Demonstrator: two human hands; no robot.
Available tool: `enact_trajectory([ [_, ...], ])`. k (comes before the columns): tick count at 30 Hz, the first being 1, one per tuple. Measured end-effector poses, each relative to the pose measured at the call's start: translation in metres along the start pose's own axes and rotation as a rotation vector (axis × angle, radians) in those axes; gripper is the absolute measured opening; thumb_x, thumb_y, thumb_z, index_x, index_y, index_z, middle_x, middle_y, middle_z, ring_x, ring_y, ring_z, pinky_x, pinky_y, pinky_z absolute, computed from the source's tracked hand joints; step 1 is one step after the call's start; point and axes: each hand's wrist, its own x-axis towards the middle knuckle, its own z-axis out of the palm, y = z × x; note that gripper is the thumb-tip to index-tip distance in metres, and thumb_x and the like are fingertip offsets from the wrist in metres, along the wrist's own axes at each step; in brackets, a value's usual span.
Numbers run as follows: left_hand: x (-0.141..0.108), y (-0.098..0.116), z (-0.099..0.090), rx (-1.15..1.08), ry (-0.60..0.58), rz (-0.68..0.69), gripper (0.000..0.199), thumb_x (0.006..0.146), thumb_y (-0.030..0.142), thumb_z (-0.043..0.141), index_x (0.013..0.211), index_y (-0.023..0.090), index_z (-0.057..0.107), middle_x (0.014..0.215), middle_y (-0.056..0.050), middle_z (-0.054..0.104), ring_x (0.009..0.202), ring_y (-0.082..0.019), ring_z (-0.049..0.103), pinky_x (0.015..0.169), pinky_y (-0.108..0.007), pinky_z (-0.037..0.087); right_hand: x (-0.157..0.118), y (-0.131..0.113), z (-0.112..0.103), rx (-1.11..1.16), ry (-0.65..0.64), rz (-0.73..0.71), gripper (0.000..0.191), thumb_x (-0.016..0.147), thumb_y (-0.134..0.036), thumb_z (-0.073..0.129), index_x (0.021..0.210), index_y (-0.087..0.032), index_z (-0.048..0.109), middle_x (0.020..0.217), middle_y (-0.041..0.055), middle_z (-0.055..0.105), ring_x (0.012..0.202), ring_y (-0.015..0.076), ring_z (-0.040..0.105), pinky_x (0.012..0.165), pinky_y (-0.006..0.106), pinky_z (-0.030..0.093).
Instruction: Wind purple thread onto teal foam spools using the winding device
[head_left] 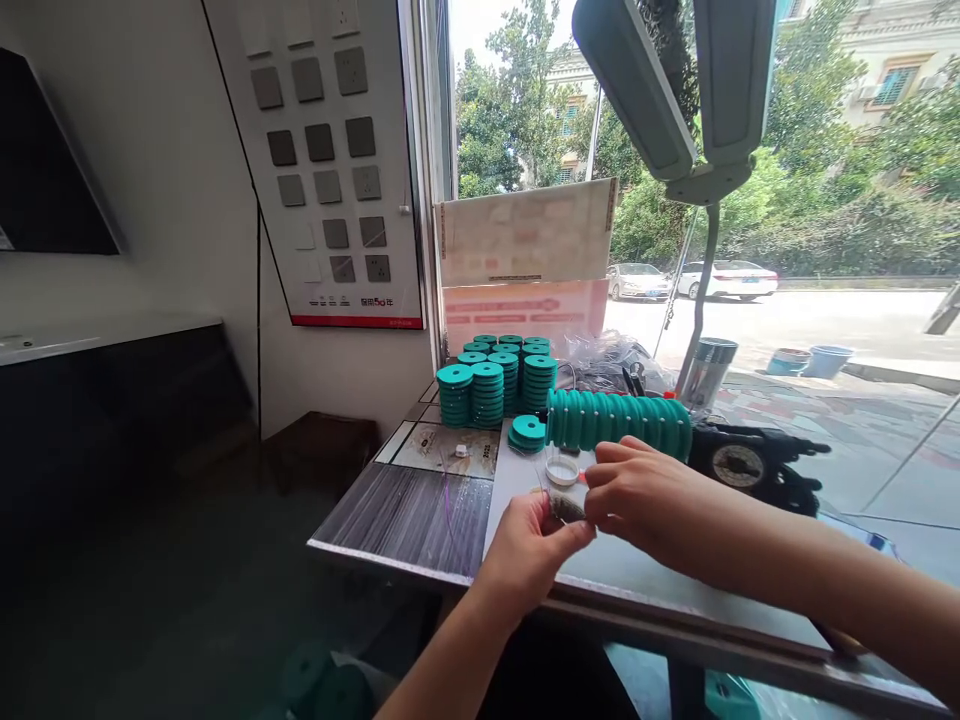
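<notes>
A small dark grey oblong piece (565, 507) is held between the fingers and thumb of my left hand (529, 535), low over the front of the table. My right hand (630, 495) is closed at the right end of that piece, fingertips pressed together; what they pinch is too small to make out. A thin strand rises near my left fingertips. Just behind my hands lies a white ring (562, 471). Beyond it, a row of green grooved discs (619, 420) with white dots sits on its side, beside a black device (750, 465).
Stacks of green discs (487, 390) stand at the back left, with a few loose discs (527, 432) before them. A purple thread (448, 505) crosses the table's left part. A lamp (705, 250), clear plastic bags (615, 360) and a metal cup (711, 370) stand by the window.
</notes>
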Motion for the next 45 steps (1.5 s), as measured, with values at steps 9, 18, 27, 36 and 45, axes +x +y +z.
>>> enact_trajectory([
  [9,0.040,0.000,0.011,-0.189,0.348,0.225,0.016,0.062,0.026,0.066,0.067,0.012,0.060,0.057,0.003,0.053,0.052,-0.002,0.041,0.057,-0.017,0.034,0.038,0.067,-0.030,0.312,0.311,0.200,0.036,0.081,-0.041,0.037,0.078,-0.017,0.063,0.072,0.0015,0.059,0.065,0.0078,0.047,0.063,0.021,0.032],
  [18,0.068,0.004,0.024,-0.185,0.537,0.433,0.013,0.065,0.025,0.062,0.066,0.011,0.060,0.064,0.000,0.059,0.060,-0.006,0.050,0.064,-0.019,0.041,0.060,0.066,0.000,0.328,0.530,0.250,0.031,0.083,-0.035,0.033,0.074,-0.016,0.055,0.079,0.0019,0.057,0.076,0.0095,0.048,0.072,0.022,0.034],
  [27,0.081,-0.009,0.028,-0.093,0.694,0.426,0.015,0.068,0.025,0.056,0.071,0.011,0.059,0.070,-0.004,0.061,0.064,-0.009,0.053,0.067,-0.021,0.043,0.058,0.068,0.002,0.311,0.552,0.205,0.032,0.083,-0.037,0.032,0.071,-0.016,0.054,0.078,0.0027,0.054,0.076,0.0102,0.046,0.071,0.022,0.033],
  [36,0.082,-0.015,0.033,0.012,0.767,0.435,0.010,0.069,0.023,0.053,0.068,0.013,0.055,0.065,-0.002,0.058,0.059,-0.009,0.051,0.064,-0.022,0.040,0.055,0.073,-0.003,0.293,0.435,0.150,0.035,0.077,-0.049,0.042,0.076,-0.017,0.057,0.077,0.0024,0.051,0.070,0.0087,0.042,0.066,0.022,0.033],
  [45,0.083,-0.013,0.036,0.012,0.770,0.433,0.008,0.068,0.021,0.052,0.067,0.015,0.055,0.065,-0.001,0.059,0.060,-0.010,0.051,0.064,-0.021,0.039,0.058,0.069,-0.005,0.252,0.405,0.229,0.025,0.071,-0.041,0.055,0.074,-0.016,0.055,0.074,0.0000,0.050,0.066,0.0066,0.039,0.063,0.021,0.029],
])
